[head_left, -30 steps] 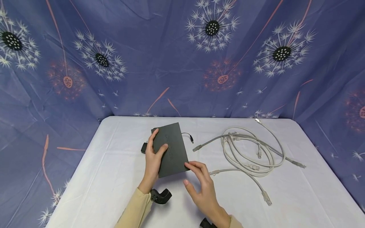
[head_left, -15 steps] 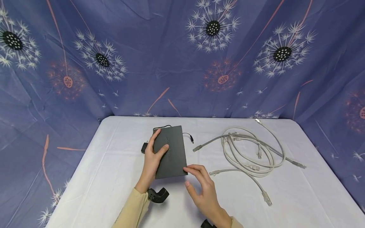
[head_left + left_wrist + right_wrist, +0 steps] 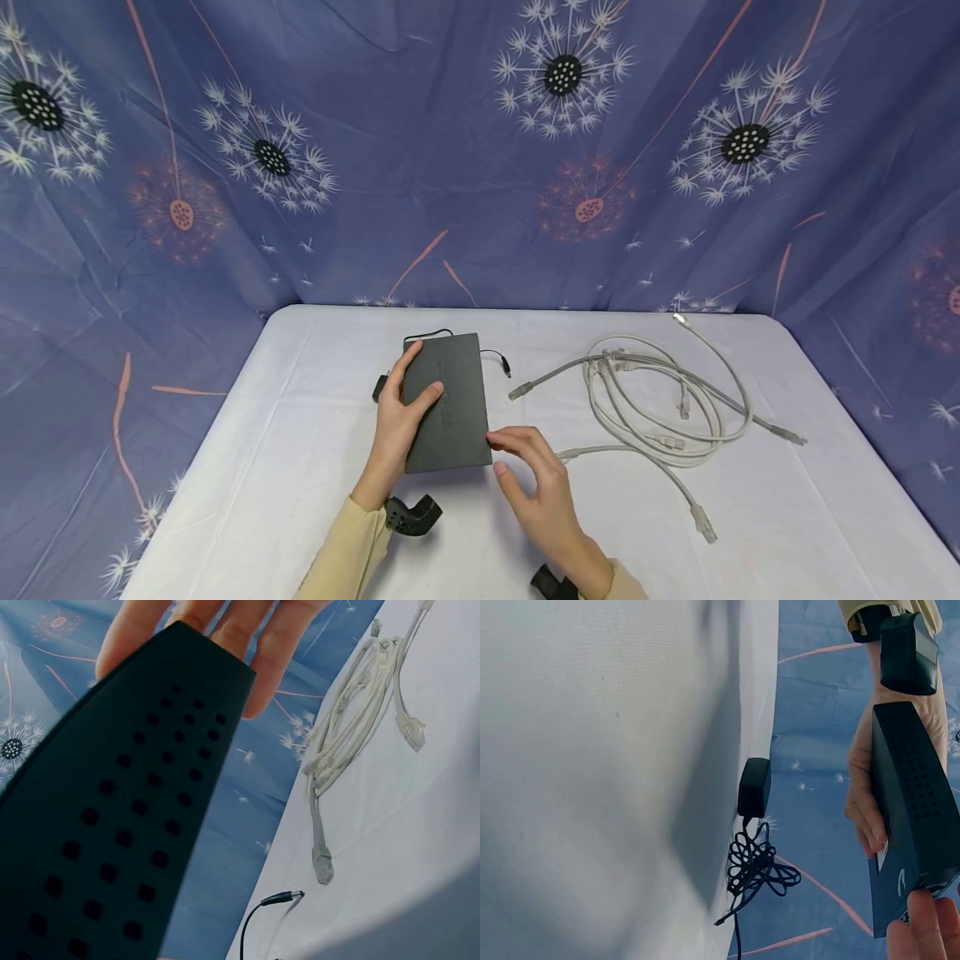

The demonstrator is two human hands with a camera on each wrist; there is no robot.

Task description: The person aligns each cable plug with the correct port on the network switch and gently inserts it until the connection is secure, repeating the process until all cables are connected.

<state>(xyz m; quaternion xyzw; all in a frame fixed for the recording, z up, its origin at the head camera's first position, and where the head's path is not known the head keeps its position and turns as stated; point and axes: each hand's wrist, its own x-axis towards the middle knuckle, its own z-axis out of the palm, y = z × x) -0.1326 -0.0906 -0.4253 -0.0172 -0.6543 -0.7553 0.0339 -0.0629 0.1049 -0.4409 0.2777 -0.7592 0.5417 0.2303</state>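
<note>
I can't read anything here. Lettering (image 3: 442,393) atop my dark box (image 3: 459,437): too faint. White label (image 3: 883,854), underside: too small.

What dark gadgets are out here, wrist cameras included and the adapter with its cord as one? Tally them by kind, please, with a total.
Box: 1
Adapter: 1
Wrist cameras: 2
Total: 4
</note>
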